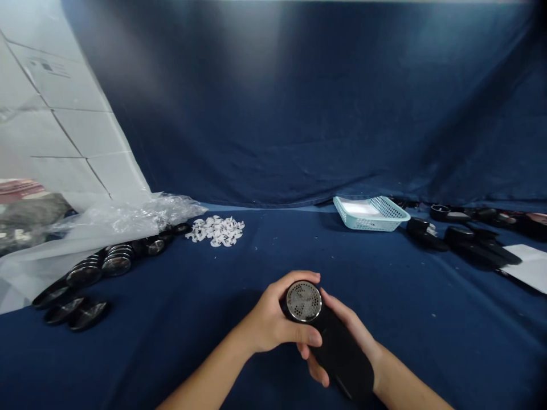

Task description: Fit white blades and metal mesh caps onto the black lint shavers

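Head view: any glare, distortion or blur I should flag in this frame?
Head view: wide-angle distortion bows the blue backdrop cloth; pale glare washes its upper left; the corners darken, mostly at right; the fabric shaver looks fairly sharp, with no clear motion blur.

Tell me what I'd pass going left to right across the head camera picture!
clear plastic bag, shiny black round caps, white plastic bits, black lint shaver, light blue plastic basket, black shaver parts, white sheet of paper
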Tool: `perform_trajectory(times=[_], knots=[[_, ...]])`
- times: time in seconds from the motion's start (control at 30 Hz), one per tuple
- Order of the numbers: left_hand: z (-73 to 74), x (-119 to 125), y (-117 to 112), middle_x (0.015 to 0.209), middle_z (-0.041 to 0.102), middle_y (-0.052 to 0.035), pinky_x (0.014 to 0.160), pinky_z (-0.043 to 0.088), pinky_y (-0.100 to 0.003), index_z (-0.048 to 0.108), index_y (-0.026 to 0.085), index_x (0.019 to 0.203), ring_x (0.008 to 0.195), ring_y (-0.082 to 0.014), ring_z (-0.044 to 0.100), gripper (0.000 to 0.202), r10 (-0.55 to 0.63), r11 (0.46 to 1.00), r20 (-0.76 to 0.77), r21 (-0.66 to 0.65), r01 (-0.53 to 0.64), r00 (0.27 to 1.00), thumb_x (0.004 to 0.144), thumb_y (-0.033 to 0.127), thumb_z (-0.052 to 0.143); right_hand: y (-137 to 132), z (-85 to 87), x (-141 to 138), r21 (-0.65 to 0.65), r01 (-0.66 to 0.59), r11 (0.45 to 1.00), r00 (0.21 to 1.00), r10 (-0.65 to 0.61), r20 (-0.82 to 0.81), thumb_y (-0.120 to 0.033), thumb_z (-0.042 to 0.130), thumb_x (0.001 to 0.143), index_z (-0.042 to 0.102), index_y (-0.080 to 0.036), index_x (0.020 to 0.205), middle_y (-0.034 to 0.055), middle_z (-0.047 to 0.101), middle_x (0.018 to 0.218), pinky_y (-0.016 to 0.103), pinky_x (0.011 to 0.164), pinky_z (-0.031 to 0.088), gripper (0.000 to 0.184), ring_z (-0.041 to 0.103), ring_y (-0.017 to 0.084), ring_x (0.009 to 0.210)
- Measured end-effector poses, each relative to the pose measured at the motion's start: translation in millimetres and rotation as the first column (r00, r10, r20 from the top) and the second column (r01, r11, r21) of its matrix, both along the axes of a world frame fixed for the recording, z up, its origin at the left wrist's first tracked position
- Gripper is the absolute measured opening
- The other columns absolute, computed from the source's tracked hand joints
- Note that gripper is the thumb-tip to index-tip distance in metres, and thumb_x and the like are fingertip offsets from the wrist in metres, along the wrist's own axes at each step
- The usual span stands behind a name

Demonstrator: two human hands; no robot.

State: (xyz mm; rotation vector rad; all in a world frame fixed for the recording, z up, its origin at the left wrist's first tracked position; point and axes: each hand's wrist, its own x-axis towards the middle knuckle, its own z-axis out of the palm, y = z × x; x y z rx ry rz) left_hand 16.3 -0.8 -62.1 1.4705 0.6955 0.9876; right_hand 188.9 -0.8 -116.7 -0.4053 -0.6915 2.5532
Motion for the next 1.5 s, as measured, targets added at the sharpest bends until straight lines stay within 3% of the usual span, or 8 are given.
perform_trajectory(times=[0.13, 0.4, 0.47, 0.6, 0.73, 1.27, 1.37, 1.5], knots=[[3.8, -6.1, 7.8, 0.138, 0.047, -0.0103, 0.106, 0.037, -0.047, 0.062, 0.025, 0.119, 0.125, -0.0336, 0.047, 0.076, -0.039, 0.995, -0.043, 0.085, 0.043, 0.998, 0.049, 0.024, 0.092, 1.6, 2.8, 1.5, -0.009, -0.050, 0.999, 0.998, 0.049, -0.034, -0.069, 0.023, 0.089, 0.065, -0.004, 0.084, 0.0125, 0.068, 0.073, 0.029, 0.046, 0.049, 0.077, 0.067, 0.023, 0.047], [7.9, -16.6, 13.8, 0.145, 0.041, -0.0107, 0.111, 0.029, -0.050, 0.065, 0.023, 0.115, 0.133, -0.0357, 0.037, 0.072, -0.257, 0.952, -0.090, 0.147, 0.268, 0.962, 0.048, 0.026, 0.091, 1.5, -1.7, 6.1, 0.047, -0.245, 0.968, 0.969, 0.245, 0.012, -0.072, 0.024, 0.089, 0.063, -0.005, 0.089, 0.0099, 0.067, 0.076, 0.025, 0.050, 0.050, 0.077, 0.066, 0.017, 0.055], [8.9, -17.3, 13.6, 0.146, 0.040, -0.0093, 0.111, 0.029, -0.050, 0.065, 0.024, 0.113, 0.135, -0.0353, 0.036, 0.071, -0.321, 0.931, -0.101, 0.152, 0.333, 0.942, 0.047, 0.027, 0.091, -0.1, 0.0, 7.7, 0.054, -0.287, 0.956, 0.958, 0.287, 0.019, -0.067, 0.033, 0.091, 0.062, -0.007, 0.093, 0.0082, 0.067, 0.079, 0.025, 0.052, 0.051, 0.068, 0.065, 0.015, 0.059], [9.8, -17.2, 13.3, 0.147, 0.039, -0.0081, 0.112, 0.028, -0.049, 0.066, 0.024, 0.107, 0.136, -0.0348, 0.035, 0.068, -0.381, 0.907, -0.085, 0.159, 0.390, 0.921, 0.044, 0.028, 0.091, -3.7, 8.4, 12.1, 0.069, -0.311, 0.948, 0.950, 0.310, 0.026, -0.043, 0.052, 0.094, 0.059, -0.013, 0.108, 0.0056, 0.065, 0.095, 0.030, 0.065, 0.055, 0.034, 0.064, 0.014, 0.074], [9.1, -15.9, 13.4, 0.148, 0.040, -0.0075, 0.113, 0.026, -0.049, 0.065, 0.024, 0.107, 0.136, -0.0342, 0.035, 0.067, -0.393, 0.903, -0.087, 0.154, 0.402, 0.915, 0.045, 0.026, 0.090, -5.8, 16.5, 15.0, 0.078, -0.293, 0.953, 0.956, 0.291, 0.034, -0.034, 0.056, 0.093, 0.057, -0.014, 0.114, 0.0072, 0.062, 0.106, 0.034, 0.072, 0.055, 0.030, 0.063, 0.017, 0.085], [6.0, -9.0, 10.0, 0.135, 0.049, -0.0107, 0.108, 0.032, -0.052, 0.064, 0.021, 0.103, 0.128, -0.0343, 0.043, 0.055, -0.355, 0.929, 0.008, 0.115, 0.352, 0.935, 0.053, 0.027, 0.085, -4.4, 18.2, 12.0, 0.090, -0.273, 0.958, 0.962, 0.270, 0.043, -0.035, 0.055, 0.093, 0.057, -0.014, 0.115, 0.0069, 0.062, 0.105, 0.033, 0.071, 0.055, 0.030, 0.063, 0.016, 0.083], [5.6, -7.1, 9.8, 0.134, 0.049, -0.0104, 0.107, 0.032, -0.053, 0.064, 0.022, 0.105, 0.128, -0.0343, 0.043, 0.055, -0.312, 0.944, 0.014, 0.120, 0.308, 0.950, 0.054, 0.027, 0.084, -2.6, 12.0, 7.5, 0.081, -0.289, 0.954, 0.957, 0.286, 0.045, -0.043, 0.051, 0.094, 0.058, -0.013, 0.110, 0.0048, 0.064, 0.093, 0.028, 0.062, 0.054, 0.034, 0.062, 0.013, 0.070], [6.1, -5.3, 9.1, 0.131, 0.050, -0.0110, 0.107, 0.032, -0.053, 0.065, 0.021, 0.103, 0.126, -0.0345, 0.044, 0.055, -0.264, 0.954, 0.007, 0.147, 0.260, 0.964, 0.052, 0.025, 0.084, -2.1, 3.4, 1.9, 0.066, -0.287, 0.956, 0.957, 0.284, 0.051, -0.067, 0.029, 0.092, 0.058, -0.010, 0.102, 0.0050, 0.064, 0.075, 0.024, 0.045, 0.048, 0.065, 0.061, 0.014, 0.054]])
